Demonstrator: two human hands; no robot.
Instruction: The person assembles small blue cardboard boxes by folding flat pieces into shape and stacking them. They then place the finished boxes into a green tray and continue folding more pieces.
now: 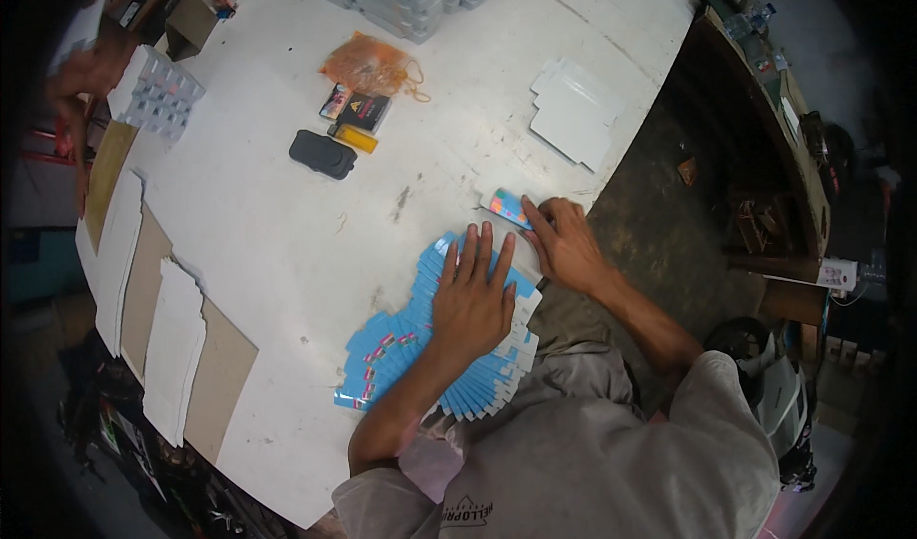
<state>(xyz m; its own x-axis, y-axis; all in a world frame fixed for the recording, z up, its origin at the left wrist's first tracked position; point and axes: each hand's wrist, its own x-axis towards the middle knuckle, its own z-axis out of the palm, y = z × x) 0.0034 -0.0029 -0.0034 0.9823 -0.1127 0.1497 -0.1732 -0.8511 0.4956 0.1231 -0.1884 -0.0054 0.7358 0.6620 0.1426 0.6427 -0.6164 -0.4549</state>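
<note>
Flat blue carton blanks (382, 334) with white tabs lie overlapped in a curved fan along the table edge in front of me. My left hand (475, 302) rests palm down on this fan, its fingers stretched out and spread. To the right of it, my right hand (570, 248) grips a small blue carton (511, 209) with a multicoloured print, thumb and index finger at its near end. A pale flap sticks out from the carton's far left end. Some of the right fingers are curled out of sight.
White flat blanks (578, 114) lie farther right. Beyond my hands are a black case (323, 154), a yellow lighter (354, 138), a black box (365, 112) and an orange bag (371, 62). Grey stacks (382, 0) stand behind. Cardboard sheets (224, 386) and another person's arm (72, 109) are left.
</note>
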